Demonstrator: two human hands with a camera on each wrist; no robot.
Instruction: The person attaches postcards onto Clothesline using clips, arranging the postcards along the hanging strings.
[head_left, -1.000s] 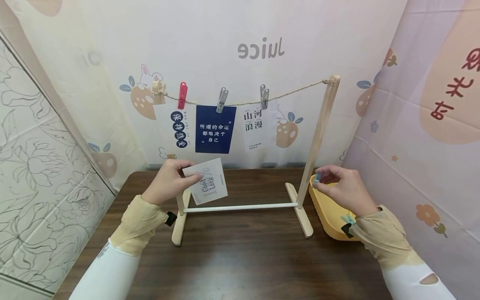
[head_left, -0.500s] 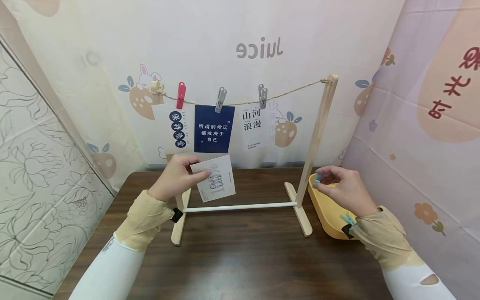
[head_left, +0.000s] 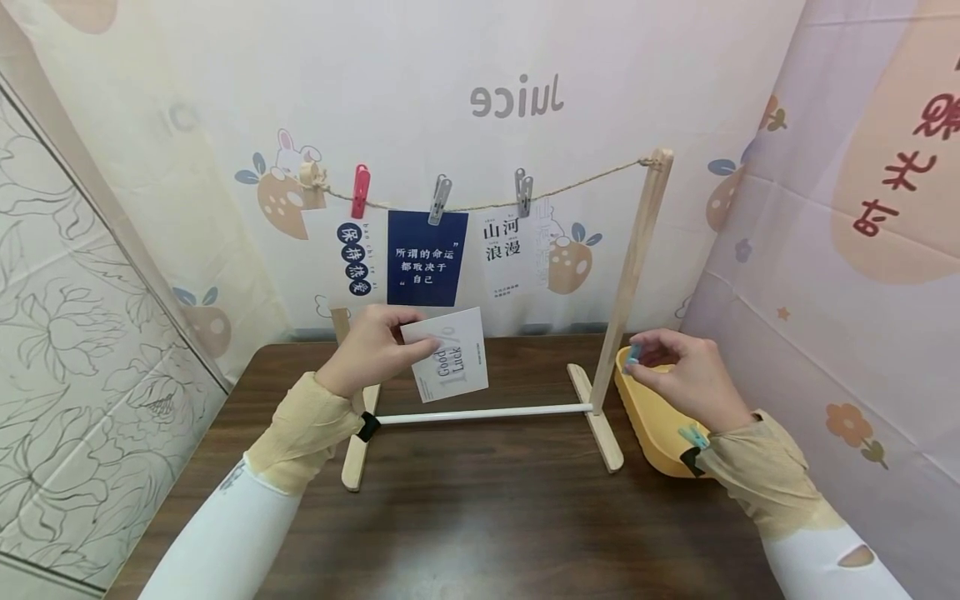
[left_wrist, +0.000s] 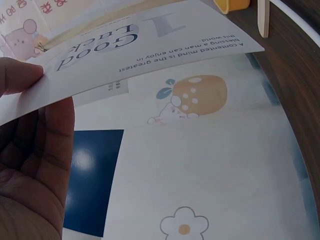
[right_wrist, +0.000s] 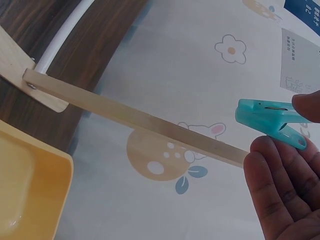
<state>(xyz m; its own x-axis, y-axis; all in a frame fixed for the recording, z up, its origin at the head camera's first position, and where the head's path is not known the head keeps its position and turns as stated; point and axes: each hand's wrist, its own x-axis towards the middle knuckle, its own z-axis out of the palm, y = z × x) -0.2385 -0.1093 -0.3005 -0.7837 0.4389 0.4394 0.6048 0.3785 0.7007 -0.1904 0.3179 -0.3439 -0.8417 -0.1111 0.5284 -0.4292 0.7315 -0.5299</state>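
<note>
My left hand [head_left: 384, 348] pinches a white card [head_left: 459, 358] printed "Good Luck" between thumb and fingers, in front of and below the hanging cards. In the left wrist view the thumb presses on the printed face of the card [left_wrist: 150, 47]. On the right, above the yellow bin, my right hand [head_left: 686, 377] pinches a teal clothespin [right_wrist: 267, 120] by its handles. Across the wooden stand a twine line [head_left: 585, 187] carries a red clothespin [head_left: 361, 192] and two grey clothespins [head_left: 440, 200]. Below them hang a white card [head_left: 351, 258], a navy card [head_left: 426, 258] and another white card [head_left: 508, 254].
A yellow bin [head_left: 651, 425] stands right of the stand, with another teal clothespin [head_left: 693, 437] visible at it. The stand's right post [head_left: 633, 283] rises between the cards and my right hand. A white rod [head_left: 487, 413] joins its feet low over the brown table [head_left: 480, 517].
My left hand has moved to the right with the Good Luck card, which is slightly higher and more upright. The right hand has stayed nearly still with the teal clothespin.
</note>
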